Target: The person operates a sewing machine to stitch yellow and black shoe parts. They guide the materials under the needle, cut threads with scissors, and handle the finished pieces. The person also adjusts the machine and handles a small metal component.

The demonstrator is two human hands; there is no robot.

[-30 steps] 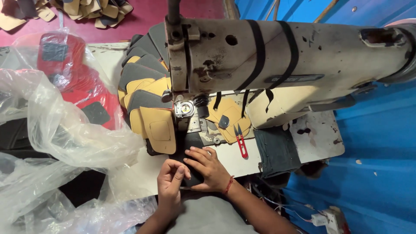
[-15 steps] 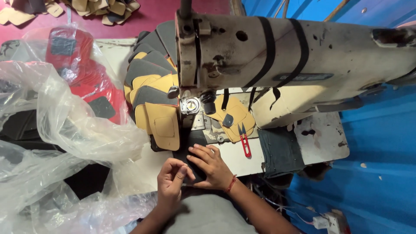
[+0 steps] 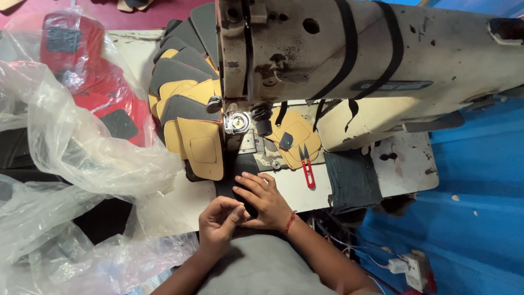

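A: Hands first. Your left hand point(image 3: 219, 220) is just below the sewing machine point(image 3: 349, 65) head, fingers curled shut, thumb and fingertips pinching the near edge of the dark leather piece point(image 3: 245, 168). Your right hand point(image 3: 264, 198) lies on that same piece, fingers spread flat and pressing it down, nothing clamped in it.

B: Where's the piece relative to the machine?

A: Directly under the head. It runs from the presser foot point(image 3: 240, 143) back toward you, over the table edge. The far end sits at the foot; whether the needle is in it, can't tell.

B: What else is around the machine?

A: Left of the head: fanned stack of tan-and-grey cut pieces point(image 3: 188, 117), topmost tan one touching the dark piece's left edge. Right of the foot: tan pieces point(image 3: 297, 136) under the machine arm, with red thread snips point(image 3: 308, 170) lying on them and the table. Further right: folded dark cloth point(image 3: 349, 180) hanging over the table edge. Far left of the machine: clear plastic bags point(image 3: 82, 147), one holding red cut pieces point(image 3: 98, 95).

B: Wrist?

A: Red thread bracelet point(image 3: 290, 222) on your right wrist, below the machine.
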